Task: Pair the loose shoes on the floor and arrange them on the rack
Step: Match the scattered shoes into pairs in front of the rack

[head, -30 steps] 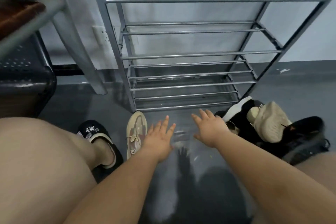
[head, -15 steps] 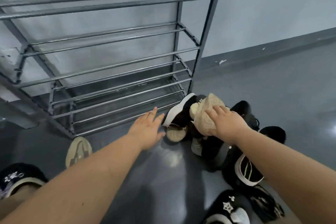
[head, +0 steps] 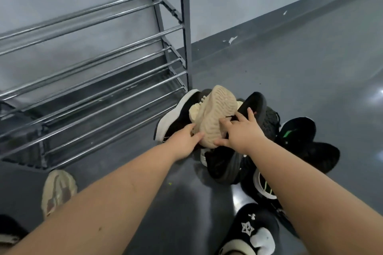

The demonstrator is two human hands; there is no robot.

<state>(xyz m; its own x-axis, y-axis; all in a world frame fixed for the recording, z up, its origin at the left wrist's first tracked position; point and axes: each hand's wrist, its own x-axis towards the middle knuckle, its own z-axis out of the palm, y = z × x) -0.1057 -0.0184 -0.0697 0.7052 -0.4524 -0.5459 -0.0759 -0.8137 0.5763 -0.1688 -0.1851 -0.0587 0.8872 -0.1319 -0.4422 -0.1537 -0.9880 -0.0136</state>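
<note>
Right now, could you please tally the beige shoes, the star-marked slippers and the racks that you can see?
Beige shoes: 2, one sole-up on the pile, one alone on the floor
Star-marked slippers: 1
Racks: 1
Total: 4

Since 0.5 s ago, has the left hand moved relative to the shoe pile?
Yes. The left hand went from short of the pile onto it, now touching the beige shoe the right hand holds.
</note>
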